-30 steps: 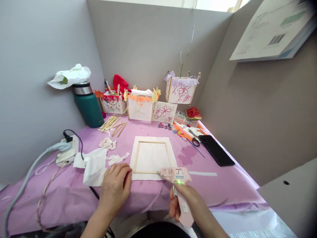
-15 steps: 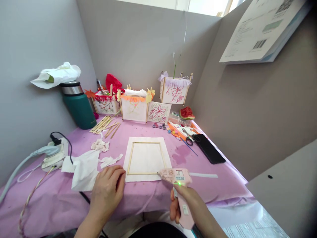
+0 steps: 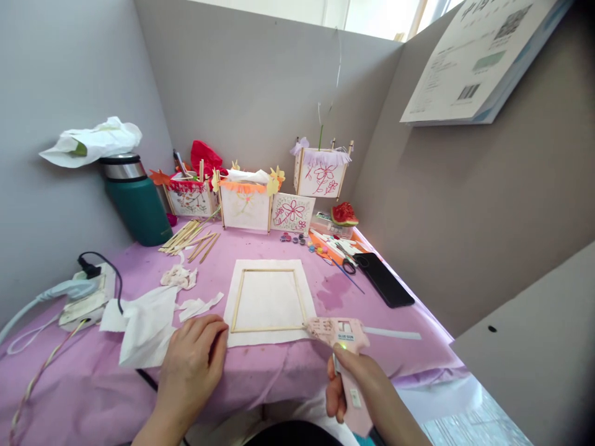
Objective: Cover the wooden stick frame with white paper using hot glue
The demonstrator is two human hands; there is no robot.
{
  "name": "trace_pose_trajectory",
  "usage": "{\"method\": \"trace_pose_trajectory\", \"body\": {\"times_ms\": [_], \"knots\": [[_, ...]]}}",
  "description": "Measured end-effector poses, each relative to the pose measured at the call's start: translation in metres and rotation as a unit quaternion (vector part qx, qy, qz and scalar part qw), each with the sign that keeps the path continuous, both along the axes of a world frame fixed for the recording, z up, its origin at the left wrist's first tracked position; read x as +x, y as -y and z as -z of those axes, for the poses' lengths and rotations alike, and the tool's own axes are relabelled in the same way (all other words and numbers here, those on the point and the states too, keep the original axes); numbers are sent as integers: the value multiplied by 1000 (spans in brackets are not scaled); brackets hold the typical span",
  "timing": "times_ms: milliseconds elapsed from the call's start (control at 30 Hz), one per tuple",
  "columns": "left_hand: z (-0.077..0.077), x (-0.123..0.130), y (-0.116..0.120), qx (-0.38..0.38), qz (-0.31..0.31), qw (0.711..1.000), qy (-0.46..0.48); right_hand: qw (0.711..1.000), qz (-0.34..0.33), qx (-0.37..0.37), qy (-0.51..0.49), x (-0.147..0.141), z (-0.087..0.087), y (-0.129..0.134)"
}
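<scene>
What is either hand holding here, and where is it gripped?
The right hand holds the pink glue gun by its handle; the left hand holds nothing visible.

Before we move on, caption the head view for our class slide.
Right hand holding a pink glue gun to a corner of the stick frame.

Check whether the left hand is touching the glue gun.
Apart. The head view shows a clear gap, with purple tablecloth visible between the left hand and the glue gun.
</scene>
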State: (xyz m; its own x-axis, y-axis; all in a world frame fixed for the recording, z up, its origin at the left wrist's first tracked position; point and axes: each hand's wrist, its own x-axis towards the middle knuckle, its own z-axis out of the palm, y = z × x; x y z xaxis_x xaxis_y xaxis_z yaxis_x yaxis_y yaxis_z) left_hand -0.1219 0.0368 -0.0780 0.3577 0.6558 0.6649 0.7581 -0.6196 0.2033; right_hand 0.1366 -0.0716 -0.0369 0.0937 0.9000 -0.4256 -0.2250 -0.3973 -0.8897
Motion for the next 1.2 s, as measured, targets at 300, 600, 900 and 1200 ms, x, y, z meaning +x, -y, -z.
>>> {"method": "trace_pose_trajectory", "body": {"times_ms": [300, 600, 900, 1200], "knots": [[0, -1, 0, -3, 0, 1000, -3, 1000, 3, -6, -7, 8, 5, 1], [-1, 0, 0, 2, 4, 1000, 0, 999, 16, -28, 7, 7, 6, 2], [-1, 0, 2, -8, -6, 1000, 0, 999, -24, -31, -33, 19, 28, 5], [-14, 10, 19, -43, -5, 991, 127, 992, 76, 82, -50, -1, 8, 3]]}}
